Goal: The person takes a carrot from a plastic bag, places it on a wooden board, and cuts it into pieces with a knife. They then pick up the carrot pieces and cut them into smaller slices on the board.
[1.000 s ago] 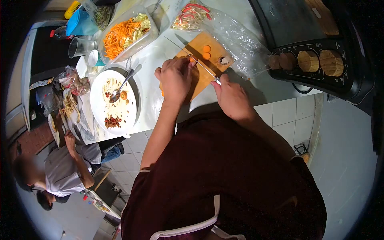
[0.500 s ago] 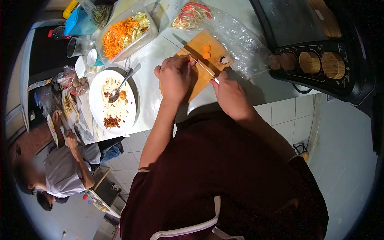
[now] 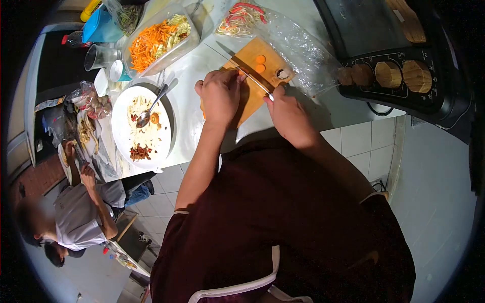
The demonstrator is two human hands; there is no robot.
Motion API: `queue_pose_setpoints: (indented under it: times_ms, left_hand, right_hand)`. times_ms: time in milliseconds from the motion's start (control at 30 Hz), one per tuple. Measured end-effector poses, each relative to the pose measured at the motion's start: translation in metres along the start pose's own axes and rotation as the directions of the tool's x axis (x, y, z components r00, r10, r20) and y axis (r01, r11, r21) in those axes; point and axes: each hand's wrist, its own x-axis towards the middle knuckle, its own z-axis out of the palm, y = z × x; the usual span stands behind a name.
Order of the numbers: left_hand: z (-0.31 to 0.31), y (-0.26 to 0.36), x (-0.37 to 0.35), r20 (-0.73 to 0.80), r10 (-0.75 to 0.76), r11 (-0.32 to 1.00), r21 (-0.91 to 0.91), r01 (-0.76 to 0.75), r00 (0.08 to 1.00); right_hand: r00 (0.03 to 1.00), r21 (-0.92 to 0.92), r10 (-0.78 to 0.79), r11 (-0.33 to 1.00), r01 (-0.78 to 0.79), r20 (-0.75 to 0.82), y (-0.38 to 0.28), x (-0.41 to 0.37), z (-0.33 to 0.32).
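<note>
A wooden cutting board lies at the table's front edge. My left hand is closed over its left part, fingertips pressed round a carrot, mostly hidden beneath them. In my right hand is the handle of a knife; its long blade crosses the board and runs close beside my left fingertips. Beyond the blade are two round carrot slices. A small pale piece sits by a dark hole in the board's right corner.
Left of the board stand a white plate with a spoon and food bits, and a plastic box of shredded carrot and cabbage. A clear plastic bag touches the right side. A black appliance is far right. Another person works at left.
The view has shifted slightly. Both hands keep their hold, and the knife's handle end sits a touch higher in the picture.
</note>
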Motion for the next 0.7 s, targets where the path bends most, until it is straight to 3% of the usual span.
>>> queue_pose_setpoints:
  times_ms: [333,433,700]
  left_hand:
    - [-0.001,0.002,-0.001,0.029,-0.047,0.999,-0.006,0.048,0.998]
    - [-0.002,0.001,-0.003,0.010,-0.011,1.000,-0.005,0.012,1.000]
    - [0.003,-0.002,-0.006,-0.014,0.003,1.000,-0.019,-0.003,1.000]
  right_hand:
    - [0.999,0.070,0.003,0.998,-0.001,-0.032,0.014,0.003,0.009]
    - [0.998,0.056,0.067,0.996,-0.066,-0.015,0.013,-0.006,0.004]
    - [0.998,-0.004,0.014,1.000,-0.015,-0.056,0.010,-0.013,0.000]
